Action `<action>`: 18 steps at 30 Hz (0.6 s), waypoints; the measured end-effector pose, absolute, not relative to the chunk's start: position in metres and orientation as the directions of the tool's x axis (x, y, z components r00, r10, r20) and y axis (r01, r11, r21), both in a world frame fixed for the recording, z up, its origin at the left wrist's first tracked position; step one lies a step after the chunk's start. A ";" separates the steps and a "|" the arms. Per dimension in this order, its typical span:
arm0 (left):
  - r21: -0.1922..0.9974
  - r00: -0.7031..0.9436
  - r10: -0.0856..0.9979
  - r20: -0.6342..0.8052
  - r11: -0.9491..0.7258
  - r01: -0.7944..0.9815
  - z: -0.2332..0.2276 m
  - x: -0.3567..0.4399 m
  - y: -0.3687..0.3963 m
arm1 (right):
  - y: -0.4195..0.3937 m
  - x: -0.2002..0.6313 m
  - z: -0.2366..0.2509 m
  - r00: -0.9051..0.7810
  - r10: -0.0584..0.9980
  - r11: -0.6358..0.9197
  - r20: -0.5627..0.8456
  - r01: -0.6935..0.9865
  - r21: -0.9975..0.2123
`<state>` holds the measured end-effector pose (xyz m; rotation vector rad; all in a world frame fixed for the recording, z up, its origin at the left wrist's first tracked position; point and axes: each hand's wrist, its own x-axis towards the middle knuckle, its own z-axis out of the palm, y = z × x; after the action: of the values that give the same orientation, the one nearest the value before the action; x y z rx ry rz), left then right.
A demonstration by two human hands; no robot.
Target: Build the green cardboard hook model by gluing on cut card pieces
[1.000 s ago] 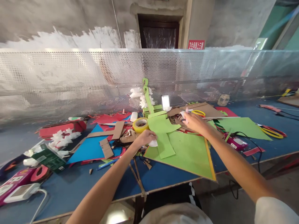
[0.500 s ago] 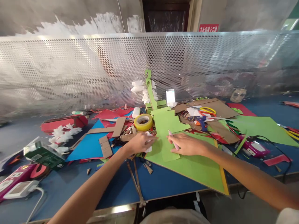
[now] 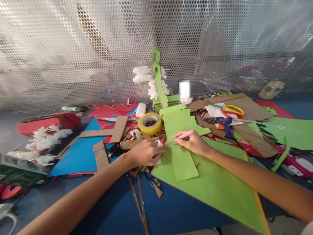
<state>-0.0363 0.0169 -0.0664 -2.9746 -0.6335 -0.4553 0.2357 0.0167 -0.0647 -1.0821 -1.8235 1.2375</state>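
My right hand [image 3: 192,142] is closed round a pink pen [image 3: 186,134], its tip at the surface of a cut light-green sheet [image 3: 184,163]. That sheet has a stepped outline and lies over a larger green board [image 3: 220,182] with a yellow edge. At the sheet's left edge, my left hand [image 3: 148,152] is curled, its index finger pointing at the paper. A small white thing [image 3: 158,143] shows at its fingers, mostly hidden, so I cannot make out what it is. Behind them stands a green hooked cardboard shape [image 3: 160,86] with white crumpled pieces around it.
Yellow tape [image 3: 150,124] sits beyond my left hand, near blue card [image 3: 73,156] and cardboard strips [image 3: 119,129]. On the right lie a blue glue gun [image 3: 227,125], scissors [image 3: 233,110] and a magenta power strip [image 3: 298,163]. A perforated metal screen [image 3: 110,49] stands behind.
The view has tipped down and closer. My right hand has turned the pen from upright to slanted and brought its tip towards the sheet's left edge. My left hand stays beside the sheet.
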 end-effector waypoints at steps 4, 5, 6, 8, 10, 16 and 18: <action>-0.021 0.866 0.389 0.316 -0.909 0.416 -0.069 -0.034 0.024 | 0.024 0.241 -0.066 -0.398 0.912 0.211 0.096 0.257 -0.943; -0.016 0.864 0.389 0.321 -0.910 0.415 -0.069 -0.033 0.026 | 0.026 0.243 -0.066 -0.404 0.909 0.220 0.104 0.252 -0.943; -0.012 0.860 0.390 0.328 -0.909 0.417 -0.069 -0.032 0.028 | 0.028 0.244 -0.066 -0.411 0.905 0.228 0.111 0.247 -0.942; -0.012 0.848 0.401 0.346 -0.902 0.431 -0.070 -0.032 0.029 | 0.029 0.244 -0.067 -0.420 0.900 0.234 0.115 0.244 -0.941; -0.026 0.839 0.396 0.373 -0.900 0.436 -0.071 -0.032 0.030 | 0.028 0.244 -0.066 -0.422 0.900 0.236 0.112 0.252 -0.938; 0.068 0.883 0.335 0.329 -0.941 0.332 -0.072 -0.036 0.029 | 0.022 0.241 -0.063 -0.413 0.898 0.275 0.152 0.256 -0.927; 0.088 0.876 0.379 0.299 -0.925 0.370 -0.071 -0.036 0.029 | 0.018 0.242 -0.058 -0.410 0.897 0.283 0.168 0.238 -0.929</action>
<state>-0.0360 0.0291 -0.0713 -3.0695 -0.6130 -0.4974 0.2423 0.0185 -0.0582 -1.0244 -1.8256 1.1457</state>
